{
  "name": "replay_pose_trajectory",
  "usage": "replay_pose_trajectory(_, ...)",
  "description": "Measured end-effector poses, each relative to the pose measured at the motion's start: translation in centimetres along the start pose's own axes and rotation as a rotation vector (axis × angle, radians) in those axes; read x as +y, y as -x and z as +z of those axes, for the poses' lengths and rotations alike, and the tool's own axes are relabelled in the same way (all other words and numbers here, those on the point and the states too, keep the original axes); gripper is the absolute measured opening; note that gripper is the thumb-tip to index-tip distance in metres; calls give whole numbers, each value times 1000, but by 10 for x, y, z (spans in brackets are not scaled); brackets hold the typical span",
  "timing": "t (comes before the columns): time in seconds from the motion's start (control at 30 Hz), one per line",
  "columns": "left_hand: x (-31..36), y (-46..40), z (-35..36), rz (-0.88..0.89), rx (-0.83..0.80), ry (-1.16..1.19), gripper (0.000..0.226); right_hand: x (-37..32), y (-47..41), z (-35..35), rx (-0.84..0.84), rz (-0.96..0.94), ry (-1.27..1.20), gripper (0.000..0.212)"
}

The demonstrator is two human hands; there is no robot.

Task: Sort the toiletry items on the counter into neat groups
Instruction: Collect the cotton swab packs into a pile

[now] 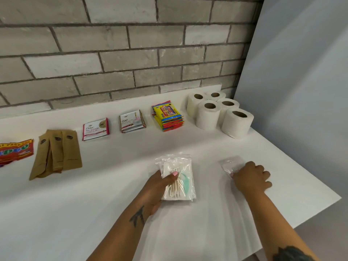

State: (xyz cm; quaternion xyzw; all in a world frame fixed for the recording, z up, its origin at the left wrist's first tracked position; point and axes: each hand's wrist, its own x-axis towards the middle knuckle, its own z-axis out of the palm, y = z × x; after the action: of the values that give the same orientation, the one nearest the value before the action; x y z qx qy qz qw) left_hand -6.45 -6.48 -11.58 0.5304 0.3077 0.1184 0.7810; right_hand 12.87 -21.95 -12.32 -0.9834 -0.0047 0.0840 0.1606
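On the white counter (pixel 113 185), near the front, the left hand (pixel 160 187) grips a stack of clear bags (pixel 178 178), thumb pressed on top and fingers curled under the left edge; inside show wooden cotton buds and a pale green pick. Over to the right, well apart, the right hand (pixel 251 178) is down on a single clear bag (pixel 230 164), knuckles bent, fingertips pinning its near corner flat to the counter. Along the back, left to right: a red packet (pixel 16 152) cut off by the frame edge, three brown pouches (pixel 56 153) fanned and overlapping, a pink-edged Dove sachet pile (pixel 95 129), a second Dove pile (pixel 132 121) just beside it, a stack of yellow tissue packs (pixel 168 115), then five toilet rolls (pixel 219 113) standing upright and touching, tucked near the corner. Grey brick wall (pixel 113 53) behind, plain panel (pixel 301 91) on the right
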Motion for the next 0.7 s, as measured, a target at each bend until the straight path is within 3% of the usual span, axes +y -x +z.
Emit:
replay_pose_trajectory(0.17,-3,-5,2,30,37,8,17,0,-18,-1,-103,87,-69,60)
replay_pose_trajectory(0.33,-5,-11,0,29,89,33,24,-2,-14,-13,-222,-58,-177,30)
replay_pose_trajectory(0.4,-5,-12,1,45,103,50,23,-11,-1,-18,-247,-172,-493,21)
replay_pose_trajectory(0.47,-5,-15,0,77,118,50,23,-26,26,-21,-469,-272,-974,16)
replay_pose_trajectory(0.53,-4,-16,1,118,129,30,25,-40,53,-14,-644,-355,-1192,21)
replay_pose_trajectory(0.7,-6,-10,7,162,121,21,32,-60,89,18,-608,-463,-1077,22)
